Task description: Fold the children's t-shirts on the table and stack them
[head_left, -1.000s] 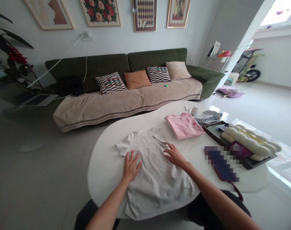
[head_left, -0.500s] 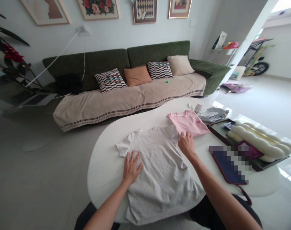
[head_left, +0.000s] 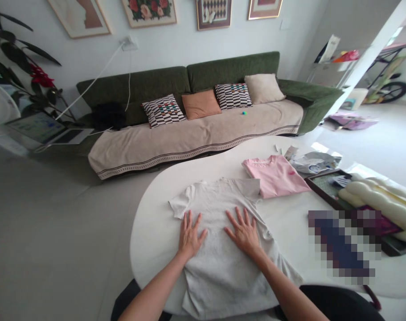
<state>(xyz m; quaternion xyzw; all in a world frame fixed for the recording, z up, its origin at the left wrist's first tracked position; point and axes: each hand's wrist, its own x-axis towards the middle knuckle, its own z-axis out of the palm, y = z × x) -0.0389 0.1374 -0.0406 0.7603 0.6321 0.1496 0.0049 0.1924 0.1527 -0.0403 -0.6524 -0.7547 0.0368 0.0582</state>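
A light grey T-shirt lies spread out on the white oval table, both sleeves opened flat. My left hand rests palm down on the shirt's left side with fingers spread. My right hand lies flat on the shirt's middle right, fingers also spread. Neither hand holds anything. A folded pink T-shirt sits just beyond the grey shirt's right sleeve.
Crumpled plastic bags and a dark tray with a cream wavy cushion crowd the table's right side. A green sofa with several pillows stands behind. A laptop and a plant are at left.
My right hand unfolded the shirt's right sleeve outward, then came back onto the shirt's middle and lies flat. The left hand stayed put. The view shifted slightly.
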